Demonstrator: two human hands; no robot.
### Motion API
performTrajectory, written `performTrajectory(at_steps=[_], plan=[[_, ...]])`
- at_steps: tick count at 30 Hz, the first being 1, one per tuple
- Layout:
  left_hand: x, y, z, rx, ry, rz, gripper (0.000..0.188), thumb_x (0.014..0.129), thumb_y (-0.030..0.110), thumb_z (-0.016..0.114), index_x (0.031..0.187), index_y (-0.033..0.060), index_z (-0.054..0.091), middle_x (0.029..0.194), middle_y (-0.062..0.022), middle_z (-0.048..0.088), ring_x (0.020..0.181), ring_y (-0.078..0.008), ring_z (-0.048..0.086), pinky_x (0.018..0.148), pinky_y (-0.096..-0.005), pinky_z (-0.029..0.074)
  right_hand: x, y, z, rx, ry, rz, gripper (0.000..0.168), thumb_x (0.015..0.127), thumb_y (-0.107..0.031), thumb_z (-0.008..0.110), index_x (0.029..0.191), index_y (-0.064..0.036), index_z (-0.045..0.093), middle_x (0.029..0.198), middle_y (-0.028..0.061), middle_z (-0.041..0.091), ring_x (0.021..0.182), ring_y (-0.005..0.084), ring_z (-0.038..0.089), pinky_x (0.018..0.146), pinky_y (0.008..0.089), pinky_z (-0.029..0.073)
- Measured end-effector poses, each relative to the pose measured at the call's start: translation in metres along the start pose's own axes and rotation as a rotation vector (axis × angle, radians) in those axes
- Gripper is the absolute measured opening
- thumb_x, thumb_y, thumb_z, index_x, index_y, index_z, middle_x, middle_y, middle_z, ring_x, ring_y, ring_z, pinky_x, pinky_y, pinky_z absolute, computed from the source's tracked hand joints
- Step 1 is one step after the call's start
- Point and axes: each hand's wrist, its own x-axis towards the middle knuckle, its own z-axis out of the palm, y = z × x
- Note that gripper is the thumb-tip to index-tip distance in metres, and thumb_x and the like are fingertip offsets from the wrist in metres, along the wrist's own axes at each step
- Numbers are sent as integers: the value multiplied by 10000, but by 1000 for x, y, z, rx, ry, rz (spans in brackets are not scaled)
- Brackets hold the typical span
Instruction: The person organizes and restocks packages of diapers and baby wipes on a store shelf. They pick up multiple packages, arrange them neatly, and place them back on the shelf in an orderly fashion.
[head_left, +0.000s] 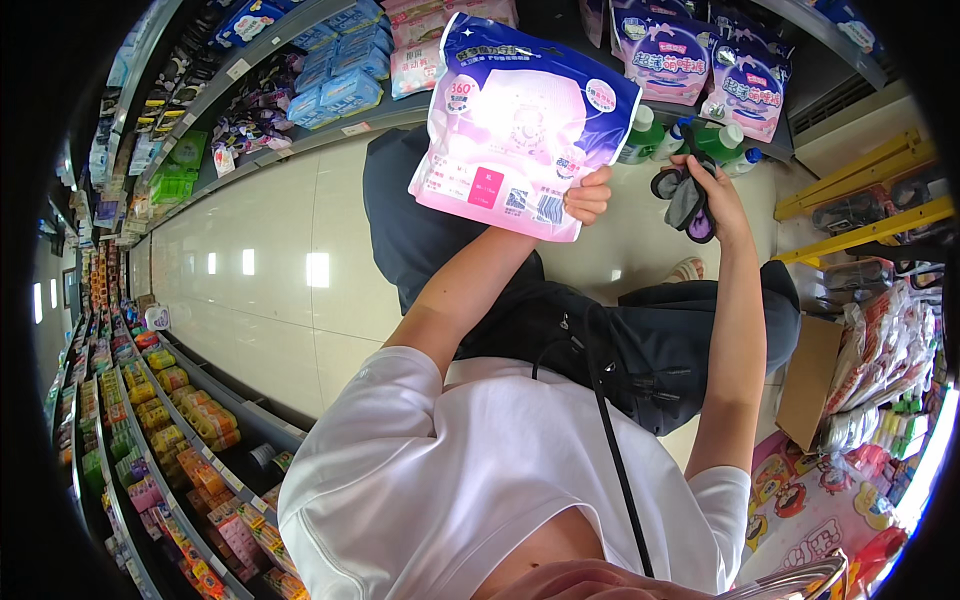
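My left hand (589, 196) grips the lower right edge of a large blue and pink plastic pack of disposable period pants (510, 127). Its fingers curl over the front, and the rest of the hand is hidden behind the pack. To the right, my right hand (711, 187) holds a bundled grey fabric item with black edging (686, 196), which has a small purple part. Exactly what the item is cannot be told. Just beyond my right hand, green bottles with white caps (724, 142) stand on the floor by the shelf.
Similar blue and pink packs (667, 56) sit on the shelf ahead. Light blue packs (349, 86) lie further left. Stocked shelves (217, 457) line the lower left. A yellow metal frame (862, 229) and a cardboard box (810, 379) stand on the right. My knees are bent over the tiled floor (247, 300).
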Motion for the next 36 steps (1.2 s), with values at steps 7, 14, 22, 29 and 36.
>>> performTrajectory(at_steps=[7,14,22,29,36], plan=[[-12,23,-22,166,98,-35,333,851,347,450,757,31,408,633,-27,375,535,-114,354,506,-208,315,2,4,-1,-56,8,-20,319,853,-296,568,1007,-20,612,867,40,616,759,117,573,694,231,440],[-16,35,-40,996,1121,810,238,899,275,444,857,57,532,714,-7,517,561,-79,433,481,-237,347,-8,-9,6,-44,-95,46,441,861,-355,542,1121,0,541,955,82,622,857,138,582,764,255,449],[-33,46,-59,1309,1232,1012,306,917,318,448,923,40,575,698,36,515,578,-43,424,520,-201,353,0,6,-3,-182,59,139,663,777,-498,598,1156,34,480,1052,81,569,906,137,545,814,249,415],[-34,38,-52,1371,1292,1039,330,914,311,457,981,7,567,714,35,518,608,-35,421,548,-189,351,1,11,1,-230,106,139,559,759,-390,654,1119,13,514,985,59,588,843,124,551,763,250,431],[-29,35,-47,1382,1248,1045,297,928,318,422,870,62,561,611,69,432,538,-18,360,492,-175,284,10,24,-8,-176,93,120,500,769,-377,647,1073,4,535,943,44,593,797,119,555,731,250,439]])
